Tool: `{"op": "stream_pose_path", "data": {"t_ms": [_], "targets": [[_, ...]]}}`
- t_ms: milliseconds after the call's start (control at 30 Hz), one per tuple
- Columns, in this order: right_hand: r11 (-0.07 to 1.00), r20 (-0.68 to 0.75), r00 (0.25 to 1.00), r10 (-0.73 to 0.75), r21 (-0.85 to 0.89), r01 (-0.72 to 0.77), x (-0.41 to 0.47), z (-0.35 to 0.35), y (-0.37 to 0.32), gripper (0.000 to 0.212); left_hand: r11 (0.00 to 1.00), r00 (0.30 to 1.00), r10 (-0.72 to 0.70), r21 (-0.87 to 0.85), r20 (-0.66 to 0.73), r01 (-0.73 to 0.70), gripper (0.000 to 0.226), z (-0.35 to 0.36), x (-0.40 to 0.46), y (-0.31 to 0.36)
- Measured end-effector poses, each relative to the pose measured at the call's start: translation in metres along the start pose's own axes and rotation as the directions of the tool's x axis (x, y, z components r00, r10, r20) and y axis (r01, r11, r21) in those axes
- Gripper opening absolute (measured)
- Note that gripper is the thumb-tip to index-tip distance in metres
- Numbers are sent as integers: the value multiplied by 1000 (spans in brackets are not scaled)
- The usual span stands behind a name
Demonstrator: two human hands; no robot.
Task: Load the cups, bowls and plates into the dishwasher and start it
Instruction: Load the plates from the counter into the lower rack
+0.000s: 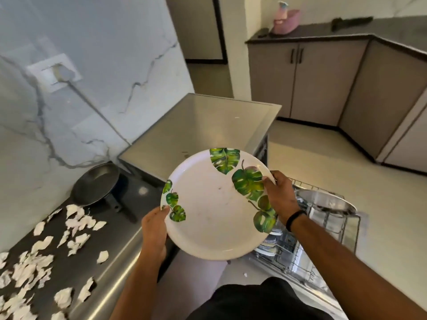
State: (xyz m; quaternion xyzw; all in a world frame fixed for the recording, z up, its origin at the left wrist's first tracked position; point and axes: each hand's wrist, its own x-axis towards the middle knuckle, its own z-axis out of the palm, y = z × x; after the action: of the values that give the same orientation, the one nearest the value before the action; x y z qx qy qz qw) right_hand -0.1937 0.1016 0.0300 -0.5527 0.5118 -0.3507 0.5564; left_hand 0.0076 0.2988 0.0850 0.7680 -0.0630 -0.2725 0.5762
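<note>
The plate [208,215] I hold at frame centre looks like smooth, glossy plastic printed with green leaves. Lower right, the rack [323,245] is thin metal wire, a shiny steel bowl [328,203] on it. Left, the pan [97,183] is dull dark metal; the scraps [46,262] look papery on the matt counter [76,269].

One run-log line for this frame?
step: loading plate | left hand: grips leaf-print plate rim | right hand: grips opposite rim | rack: pulled out, below
</note>
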Motion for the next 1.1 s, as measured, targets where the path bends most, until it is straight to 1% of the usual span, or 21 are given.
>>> {"op": "stream_pose_path", "data": {"t_ms": [133, 300, 400, 500, 600, 667, 700, 733, 767, 800, 833, 900, 967, 1033, 1067, 1100], "targets": [[997, -108, 993, 39, 73, -31, 2, -63, 29, 9, 992, 987, -31, 123, 156, 12, 19, 58, -8, -6], [991, -227, 968, 106, 103, -85, -5, -117, 67, 8, 952, 963, -76, 305, 259, -7, 16, 115, 1, -20], [985, -284, 946, 158, 115, -130, -8, -144, 86, 8, 925, 931, -94, 376, 354, -50, 20, 152, 7, -30], [969, -330, 913, 240, 136, -206, -10, -171, 105, 12, 924, 899, -148, 381, 413, -23, 25, 196, 9, -41], [942, -361, 871, 334, 158, -296, -8, -198, 120, 14, 930, 832, -171, 366, 528, -42, 29, 243, 9, -53], [914, -378, 833, 404, 186, -359, -6, -211, 131, 17, 931, 794, -196, 363, 576, -34, 35, 271, 12, -62], [899, -392, 809, 438, 189, -396, -1, -217, 136, 19, 926, 781, -214, 377, 587, -30, 44, 287, 18, -69], [883, -411, 782, 468, 186, -431, 4, -220, 142, 19, 919, 766, -236, 394, 598, -25, 57, 301, 24, -75], [866, -435, 752, 496, 180, -467, 12, -223, 148, 18, 909, 761, -264, 417, 593, -11, 72, 317, 34, -84], [852, -460, 725, 513, 170, -495, 19, -224, 154, 15, 902, 762, -287, 431, 581, 11, 79, 330, 43, -94], [839, -486, 701, 522, 145, -524, 25, -226, 160, 13, 902, 763, -318, 429, 563, 59, 77, 342, 47, -97], [807, -530, 662, 530, 77, -585, 45, -228, 176, 9, 905, 764, -370, 391, 529, 168, 64, 370, 56, -102], [771, -556, 613, 561, 81, -632, 68, -229, 198, 8, 899, 786, -408, 353, 465, 258, 64, 398, 69, -117], [757, -531, 585, 613, 184, -627, 87, -225, 218, 8, 917, 849, -377, 279, 370, 286, 68, 419, 85, -137], [761, -494, 593, 636, 271, -590, 95, -221, 231, 11, 926, 870, -367, 218, 329, 308, 68, 429, 93, -150], [747, -456, 592, 664, 383, -543, 105, -219, 243, 19, 928, 874, -373, 139, 312, 347, 69, 437, 102, -164]]}}
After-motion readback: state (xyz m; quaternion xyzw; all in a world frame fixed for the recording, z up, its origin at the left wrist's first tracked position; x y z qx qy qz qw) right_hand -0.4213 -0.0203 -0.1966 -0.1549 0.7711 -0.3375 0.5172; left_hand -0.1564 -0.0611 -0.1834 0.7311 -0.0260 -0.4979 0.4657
